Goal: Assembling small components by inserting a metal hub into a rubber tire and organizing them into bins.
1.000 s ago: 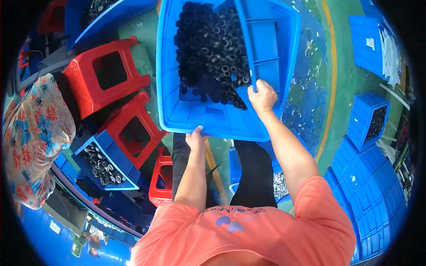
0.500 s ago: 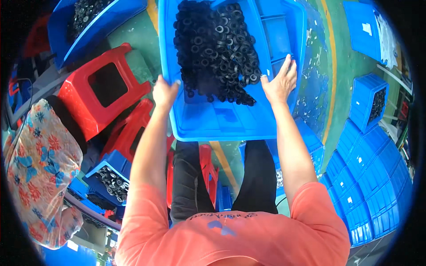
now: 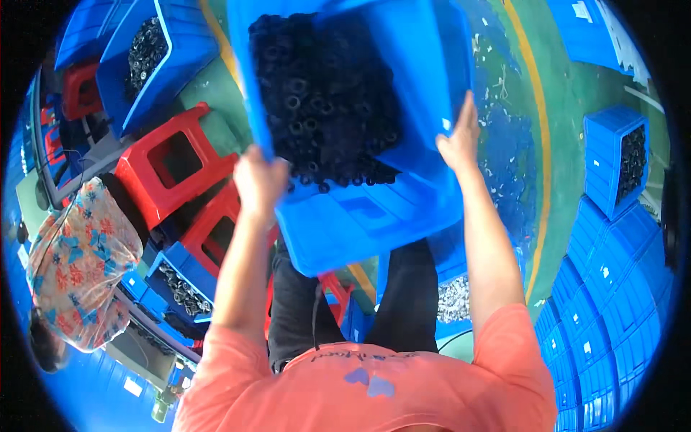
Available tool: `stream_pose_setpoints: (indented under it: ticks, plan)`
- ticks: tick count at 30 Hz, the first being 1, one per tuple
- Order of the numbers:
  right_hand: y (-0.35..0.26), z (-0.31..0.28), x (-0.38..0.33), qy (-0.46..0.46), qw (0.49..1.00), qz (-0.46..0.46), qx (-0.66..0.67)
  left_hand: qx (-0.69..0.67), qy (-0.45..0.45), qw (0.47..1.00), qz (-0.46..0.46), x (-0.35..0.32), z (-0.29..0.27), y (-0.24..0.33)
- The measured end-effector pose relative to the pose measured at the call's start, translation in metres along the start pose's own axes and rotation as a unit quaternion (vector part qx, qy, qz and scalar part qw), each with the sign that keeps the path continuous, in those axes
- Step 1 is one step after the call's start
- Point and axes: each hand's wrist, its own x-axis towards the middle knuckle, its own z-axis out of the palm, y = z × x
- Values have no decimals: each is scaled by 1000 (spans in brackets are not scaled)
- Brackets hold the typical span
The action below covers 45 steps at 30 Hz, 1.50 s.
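Observation:
A big blue plastic bin (image 3: 360,229) is held in front of me, above my legs, with its near end tilted. Many small black rings (image 3: 324,108) lie heaped inside, mostly against its left side. My left hand (image 3: 259,183) is closed over the left rim, its fingers somewhat blurred. On the right wall my right hand (image 3: 462,141) grips with the thumb on the inner side and the fingers along the rim.
Red stools (image 3: 160,167) stand to the left, beside a person in a flowered garment (image 3: 90,263). Stacked blue bins (image 3: 601,273) rise at the right. A bin of black parts (image 3: 173,284) is at lower left; another bin holds pale pieces (image 3: 453,299) by my right leg.
The bin has shifted left and toward me, and its tilt has changed. Both hands have moved with it; the right one now wraps the rim more closely.

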Motion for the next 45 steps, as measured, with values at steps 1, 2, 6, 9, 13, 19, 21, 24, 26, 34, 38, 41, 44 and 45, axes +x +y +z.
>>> stream_pose_setpoints:
  ticks: [1,2,6,9,13,19,21,24,26,34,38,41,44,45]
  plan:
    - [19,-9,-2,17,1000,7,10,5,-6,999,36,-22,4,31]
    - [25,-15,-9,31,999,24,15,-1,40,998,55,-27,16,55]
    - [21,-11,-56,34,993,103,38,39,42,998,-20,-25,7,27]
    - [8,-11,-46,34,992,117,30,21,47,999,-13,-18,4,25]
    - [33,-9,-39,56,993,94,51,16,39,999,-26,-26,8,31]
    - [143,-32,-34,-30,957,222,184,-101,-3,983,155,-107,22,151]
    - [127,-44,-42,-77,937,292,175,-109,23,984,137,-103,32,154]
    - [93,-36,-61,-30,953,270,131,-45,50,997,26,-54,17,80]
    - [68,-19,-63,-2,965,239,104,4,75,997,-15,-27,14,26]
    - [-30,20,-75,9,983,183,-25,54,71,995,-42,55,33,-122]
    - [-103,53,-81,-25,979,193,-62,40,29,995,-86,100,50,-210]
    - [-146,83,-82,-28,976,197,-87,13,26,996,-84,122,49,-261]
    - [-162,109,-82,-31,971,204,-118,41,78,995,-39,127,53,-287]
    - [-164,115,-84,-29,969,207,-130,64,137,989,9,124,58,-282]
